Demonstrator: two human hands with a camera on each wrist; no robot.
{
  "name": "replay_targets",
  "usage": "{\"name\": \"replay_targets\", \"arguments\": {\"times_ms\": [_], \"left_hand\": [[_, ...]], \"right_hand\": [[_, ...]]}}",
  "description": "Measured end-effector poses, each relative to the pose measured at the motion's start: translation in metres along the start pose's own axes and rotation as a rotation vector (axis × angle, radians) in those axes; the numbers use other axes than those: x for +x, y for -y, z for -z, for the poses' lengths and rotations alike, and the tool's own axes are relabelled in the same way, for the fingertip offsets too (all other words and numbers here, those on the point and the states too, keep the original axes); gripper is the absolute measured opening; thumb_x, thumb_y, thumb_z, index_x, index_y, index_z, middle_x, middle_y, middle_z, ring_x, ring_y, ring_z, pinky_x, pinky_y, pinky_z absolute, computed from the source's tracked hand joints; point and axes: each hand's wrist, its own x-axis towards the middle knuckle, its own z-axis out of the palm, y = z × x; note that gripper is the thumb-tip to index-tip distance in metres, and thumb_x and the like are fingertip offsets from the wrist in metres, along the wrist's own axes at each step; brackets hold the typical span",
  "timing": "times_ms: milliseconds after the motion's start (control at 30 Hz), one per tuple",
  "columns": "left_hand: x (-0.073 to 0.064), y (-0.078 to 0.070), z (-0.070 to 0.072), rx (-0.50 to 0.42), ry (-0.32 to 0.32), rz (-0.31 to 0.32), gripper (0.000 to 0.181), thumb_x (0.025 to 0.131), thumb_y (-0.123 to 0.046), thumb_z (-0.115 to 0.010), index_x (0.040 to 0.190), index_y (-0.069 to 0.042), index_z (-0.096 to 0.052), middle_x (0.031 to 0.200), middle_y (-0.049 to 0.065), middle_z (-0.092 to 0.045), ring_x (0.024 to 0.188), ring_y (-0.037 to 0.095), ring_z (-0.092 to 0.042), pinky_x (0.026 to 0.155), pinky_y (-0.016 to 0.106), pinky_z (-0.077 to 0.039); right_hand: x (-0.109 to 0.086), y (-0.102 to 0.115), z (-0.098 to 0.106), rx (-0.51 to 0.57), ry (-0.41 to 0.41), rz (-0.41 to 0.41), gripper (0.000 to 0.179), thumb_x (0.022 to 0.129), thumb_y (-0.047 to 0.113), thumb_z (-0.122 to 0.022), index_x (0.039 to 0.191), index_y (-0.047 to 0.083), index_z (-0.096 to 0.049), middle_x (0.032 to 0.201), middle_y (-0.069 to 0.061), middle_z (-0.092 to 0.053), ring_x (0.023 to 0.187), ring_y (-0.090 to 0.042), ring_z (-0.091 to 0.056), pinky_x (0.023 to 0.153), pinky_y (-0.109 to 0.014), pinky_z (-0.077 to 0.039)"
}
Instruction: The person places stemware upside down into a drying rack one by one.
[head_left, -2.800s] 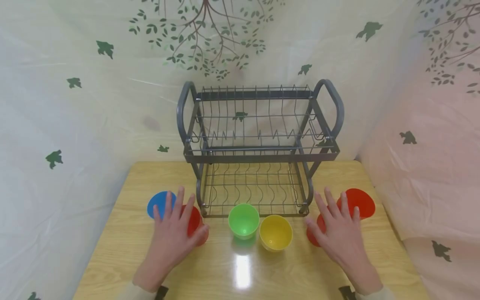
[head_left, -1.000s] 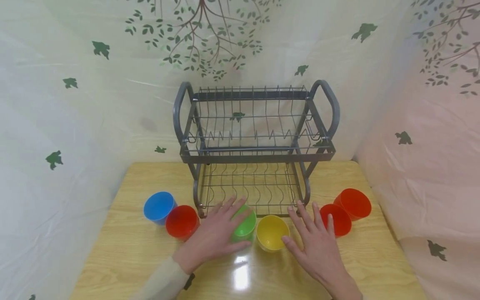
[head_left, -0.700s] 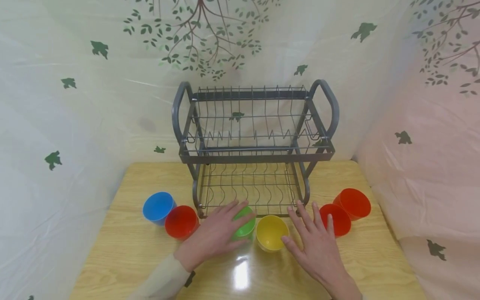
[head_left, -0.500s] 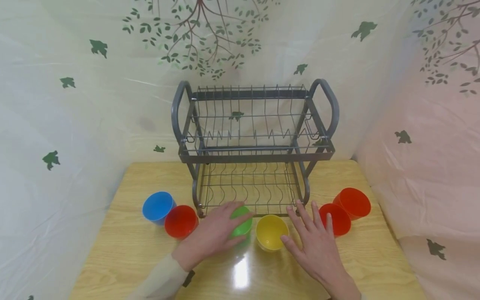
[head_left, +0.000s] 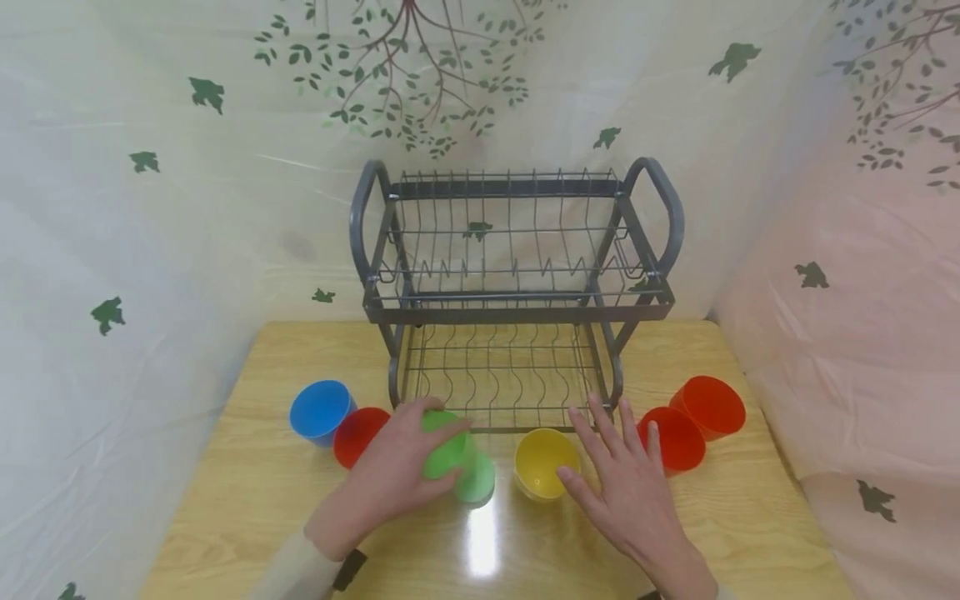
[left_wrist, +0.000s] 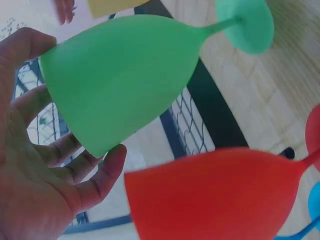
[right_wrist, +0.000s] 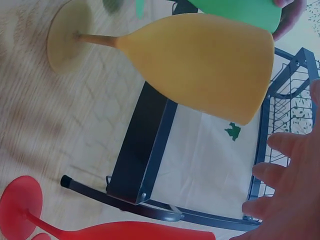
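Note:
In the head view my left hand [head_left: 393,467] grips a green plastic goblet [head_left: 448,450] by its rim, thumb on the near side and fingers on the far side. The goblet leans left, its round foot showing to the right of the bowl; whether the foot touches the table I cannot tell. In the left wrist view the whole green goblet [left_wrist: 125,77] shows, stem and foot included. Spread fingers mark my right hand [head_left: 630,500], which holds nothing just right of a yellow goblet [head_left: 546,465]. That goblet [right_wrist: 200,65] stands upright with its stem visible in the right wrist view.
A dark two-tier dish rack [head_left: 517,312] stands behind the goblets. At left are a blue goblet [head_left: 322,412] and a red goblet [head_left: 360,433], partly behind my left hand. Two red goblets [head_left: 708,407] stand at right on the wooden table [head_left: 247,500].
My left hand came from over the left goblets to the green one, took hold of its rim and shifted it left, tilting it. My right hand moved left towards the yellow goblet, then stayed.

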Motion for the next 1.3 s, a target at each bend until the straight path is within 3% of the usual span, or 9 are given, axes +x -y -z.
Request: {"name": "replay_targets", "arguments": {"times_ms": [233, 467, 633, 767, 1000, 1300], "left_hand": [[-0.016, 0.007, 0.012, -0.049, -0.128, 0.047, 0.059, 0.083, -0.039, -0.085, 0.138, -0.030, -0.067, 0.142, 0.014, -0.053, 0.125, 0.034, -0.053, 0.089, 0.049, -0.059], [-0.028, 0.015, 0.019, -0.129, -0.315, 0.009, 0.058, 0.080, -0.034, -0.086, 0.134, -0.022, -0.068, 0.133, 0.018, -0.056, 0.115, 0.035, -0.058, 0.086, 0.052, -0.056], [-0.036, 0.020, 0.024, -0.220, -0.396, 0.009, 0.055, 0.081, -0.029, -0.084, 0.132, -0.019, -0.068, 0.130, 0.013, -0.055, 0.115, 0.030, -0.057, 0.085, 0.053, -0.056], [-0.040, 0.022, 0.027, -0.296, -0.439, 0.025, 0.054, 0.081, -0.022, -0.083, 0.133, -0.017, -0.068, 0.131, 0.009, -0.055, 0.117, 0.025, -0.054, 0.085, 0.051, -0.057], [-0.043, 0.021, 0.029, -0.491, -0.481, 0.053, 0.052, 0.084, -0.009, -0.079, 0.134, -0.012, -0.066, 0.131, 0.006, -0.057, 0.111, 0.020, -0.058, 0.078, 0.036, -0.063], [-0.045, 0.019, 0.022, -0.773, -0.507, 0.141, 0.050, 0.092, 0.001, -0.065, 0.141, -0.009, -0.060, 0.134, 0.002, -0.058, 0.112, 0.018, -0.064, 0.086, 0.030, -0.060]], "right_hand": [[0.002, 0.005, 0.002, 0.014, -0.033, 0.012, 0.074, 0.099, 0.056, -0.055, 0.162, 0.022, -0.037, 0.173, -0.006, -0.017, 0.156, -0.045, -0.010, 0.116, -0.077, -0.012], [0.004, 0.012, 0.006, 0.052, -0.008, -0.010, 0.075, 0.100, 0.055, -0.055, 0.163, 0.019, -0.036, 0.174, -0.004, -0.012, 0.156, -0.047, -0.008, 0.116, -0.078, -0.012], [0.004, 0.014, 0.007, 0.070, -0.023, -0.013, 0.073, 0.101, 0.054, -0.053, 0.162, 0.019, -0.036, 0.173, -0.005, -0.013, 0.156, -0.047, -0.009, 0.115, -0.079, -0.014], [0.005, 0.015, 0.008, 0.085, -0.032, -0.012, 0.072, 0.101, 0.052, -0.054, 0.163, 0.019, -0.036, 0.173, -0.005, -0.013, 0.157, -0.045, -0.008, 0.114, -0.079, -0.014], [0.005, 0.015, 0.009, 0.112, -0.054, -0.018, 0.071, 0.101, 0.050, -0.054, 0.163, 0.021, -0.034, 0.173, -0.003, -0.014, 0.159, -0.039, -0.003, 0.114, -0.079, -0.015], [0.005, 0.016, 0.009, 0.198, -0.082, -0.034, 0.073, 0.100, 0.041, -0.057, 0.164, 0.019, -0.031, 0.172, -0.002, -0.018, 0.156, -0.045, -0.011, 0.115, -0.078, -0.016]]}}
